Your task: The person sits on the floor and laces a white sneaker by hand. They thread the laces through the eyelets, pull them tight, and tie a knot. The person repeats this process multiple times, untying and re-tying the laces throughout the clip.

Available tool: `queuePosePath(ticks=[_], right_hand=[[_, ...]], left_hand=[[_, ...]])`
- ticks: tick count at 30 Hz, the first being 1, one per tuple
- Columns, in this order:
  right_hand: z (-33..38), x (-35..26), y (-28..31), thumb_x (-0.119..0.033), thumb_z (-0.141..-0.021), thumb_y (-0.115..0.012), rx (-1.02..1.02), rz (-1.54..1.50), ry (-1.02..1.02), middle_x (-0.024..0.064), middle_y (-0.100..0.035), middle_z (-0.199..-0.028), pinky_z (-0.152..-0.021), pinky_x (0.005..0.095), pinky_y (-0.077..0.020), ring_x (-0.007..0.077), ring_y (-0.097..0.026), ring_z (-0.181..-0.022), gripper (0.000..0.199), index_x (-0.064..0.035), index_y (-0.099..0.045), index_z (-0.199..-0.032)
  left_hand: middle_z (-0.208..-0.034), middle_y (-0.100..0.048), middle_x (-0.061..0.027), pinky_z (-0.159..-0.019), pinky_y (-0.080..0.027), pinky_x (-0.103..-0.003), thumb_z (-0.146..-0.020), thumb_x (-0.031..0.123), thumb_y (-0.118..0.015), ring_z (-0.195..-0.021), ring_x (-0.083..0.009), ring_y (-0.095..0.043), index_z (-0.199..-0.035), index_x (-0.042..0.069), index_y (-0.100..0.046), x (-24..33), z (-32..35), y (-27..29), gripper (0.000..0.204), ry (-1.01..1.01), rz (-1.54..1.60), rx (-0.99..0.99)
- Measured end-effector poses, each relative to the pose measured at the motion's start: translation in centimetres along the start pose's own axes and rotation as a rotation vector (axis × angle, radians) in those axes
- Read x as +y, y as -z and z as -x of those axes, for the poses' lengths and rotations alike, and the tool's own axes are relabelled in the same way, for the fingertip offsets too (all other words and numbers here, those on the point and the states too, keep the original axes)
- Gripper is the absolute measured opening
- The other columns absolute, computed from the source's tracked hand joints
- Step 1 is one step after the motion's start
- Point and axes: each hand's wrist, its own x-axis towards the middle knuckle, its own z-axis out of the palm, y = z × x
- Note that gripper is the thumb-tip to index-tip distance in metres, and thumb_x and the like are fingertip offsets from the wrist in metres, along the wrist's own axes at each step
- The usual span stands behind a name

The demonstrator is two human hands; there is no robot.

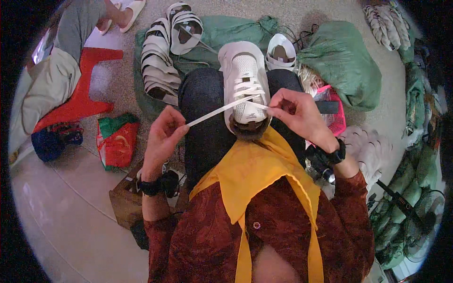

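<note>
A white sneaker [245, 70] rests on my lap between my dark-trousered thighs, its toe pointing away from me and its heel opening near my yellow apron [255, 160]. White lace is threaded across its tongue. Out to the left, my left hand [165, 132] pinches one lace end, and that shoelace [212, 113] runs taut to the top of the lacing. Close by the shoe's right side, my right hand [295, 113] grips the other lace end between thumb and fingers. Both wrists carry dark bands.
White shoe uppers [158, 61] stand stacked on a green sack [217, 35] ahead, beside another upper [281, 53]. A full green sack [347, 66] and a pink basket [336, 123] lie right. At left are a red stool [87, 89], a red-green bag [118, 141] and a seated person's leg.
</note>
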Motion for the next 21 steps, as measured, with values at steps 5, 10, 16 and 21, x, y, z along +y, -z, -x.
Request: queuePosePath(ticks=[5,10,16,21], right_hand=[[0.8,-0.6,-0.1,-0.002,-0.088,-0.073,0.151,0.245,0.203,-0.0018,-0.059,-0.074,-0.054,0.0226,-0.0408,0.0039,-0.050,-0.061,0.010,-0.0030,-0.064,-0.091],[1.3,-0.7,-0.3,0.000,-0.087,-0.073,0.169,0.276,0.230,0.0021,-0.061,-0.075,-0.054,0.0249,-0.0439,0.0075,-0.054,-0.060,0.010,-0.0024,-0.064,-0.091],[1.4,-0.6,-0.3,-0.001,-0.089,-0.071,0.127,0.220,0.154,-0.0021,-0.060,-0.075,-0.054,0.0214,-0.0410,0.0024,-0.050,-0.062,0.007,-0.0022,-0.065,-0.092],[1.8,-1.0,-0.3,-0.007,-0.090,-0.071,0.064,0.091,-0.018,0.0020,-0.063,-0.070,-0.053,0.0258,-0.0419,0.0050,-0.051,-0.059,0.006,-0.0022,-0.068,-0.091]], left_hand=[[-0.085,-0.052,0.0029,-0.075,-0.042,-0.024,-0.089,0.004,-0.067,-0.080,-0.0073,-0.050,-0.091,0.008,-0.055,0.9,0.5,1.0,0.013,-0.037,-0.035,-0.005],[-0.082,-0.048,0.0050,-0.069,-0.039,-0.020,-0.091,0.001,-0.064,-0.076,-0.0038,-0.047,-0.091,0.005,-0.055,2.0,1.6,1.5,0.010,-0.095,-0.062,0.068],[-0.080,-0.049,0.0052,-0.066,-0.039,-0.021,-0.093,0.003,-0.064,-0.074,-0.0033,-0.045,-0.091,0.005,-0.055,0.8,1.0,0.7,0.010,-0.078,-0.124,-0.004],[-0.078,-0.051,0.0049,-0.064,-0.039,-0.021,-0.094,0.007,-0.065,-0.072,-0.0036,-0.045,-0.091,0.005,-0.054,0.5,0.6,1.3,0.012,0.003,-0.263,-0.060]])
